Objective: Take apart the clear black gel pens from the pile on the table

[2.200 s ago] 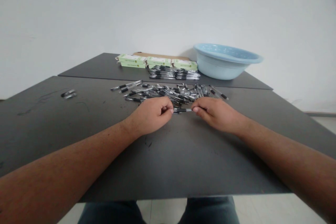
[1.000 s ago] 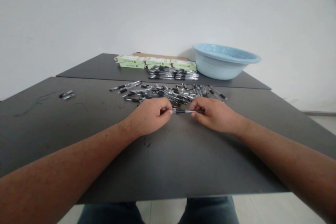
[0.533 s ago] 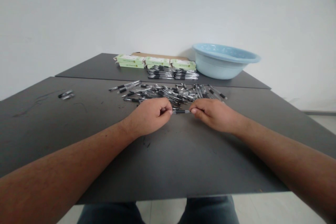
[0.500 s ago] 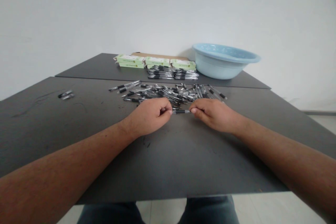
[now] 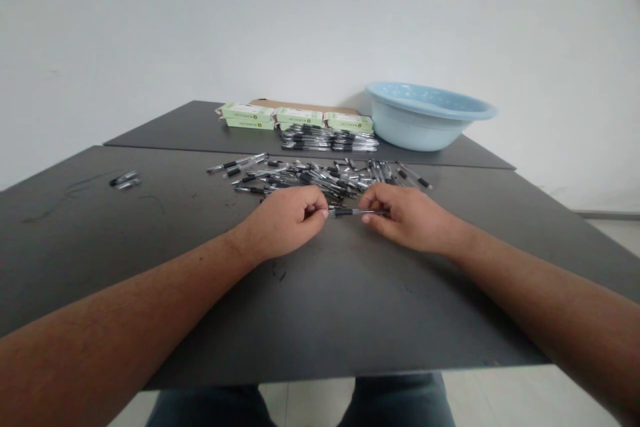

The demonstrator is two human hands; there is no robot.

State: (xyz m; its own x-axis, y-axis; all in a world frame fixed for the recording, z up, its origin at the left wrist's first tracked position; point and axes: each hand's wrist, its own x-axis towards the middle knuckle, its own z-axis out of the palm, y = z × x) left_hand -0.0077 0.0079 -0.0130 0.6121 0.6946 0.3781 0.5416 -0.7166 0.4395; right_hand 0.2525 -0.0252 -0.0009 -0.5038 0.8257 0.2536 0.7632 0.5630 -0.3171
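Observation:
A clear pen with a black grip [image 5: 345,212] lies level between my two hands, just above or on the table. My left hand [image 5: 293,217] pinches its left end between thumb and fingertips. Around the pen's right end, my right hand [image 5: 407,217] has its thumb and fingers parted; the thin end reaches into the gap, and I cannot tell whether it touches the fingers. Right behind the hands spreads a loose pile of pens and pen parts [image 5: 320,177].
Neatly stacked pens [image 5: 330,140] lie further back, before green-and-white boxes [image 5: 300,116]. A light blue basin [image 5: 420,123] stands at the back right. Some small pen pieces [image 5: 125,179] lie on the left of the dark table [image 5: 310,320].
My right thumb and fingers have parted from their pinch, showing more of the pen's right end. My left hand keeps its hold in the same place.

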